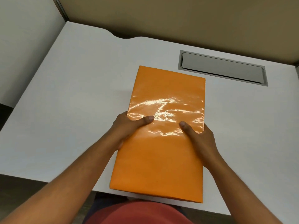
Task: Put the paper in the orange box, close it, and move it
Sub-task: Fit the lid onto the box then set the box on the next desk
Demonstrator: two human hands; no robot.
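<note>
A flat, glossy orange box (pixel 163 152) fills the middle of the view, its lid closed, its long side running away from me. My left hand (pixel 127 128) grips its left edge, thumb on the lid and fingers hidden underneath. On the opposite edge my right hand (pixel 200 139) holds it the same way. The box's near end juts past the front edge of the white desk (pixel 72 97); whether it rests on the desk or is lifted I cannot tell. No paper is visible.
A grey recessed cable hatch (pixel 223 67) is set into the desk at the back right, just beyond the box's far corner. Partition walls stand at the left and behind the desk. My red-clothed lap (pixel 137 212) is below the desk's front edge.
</note>
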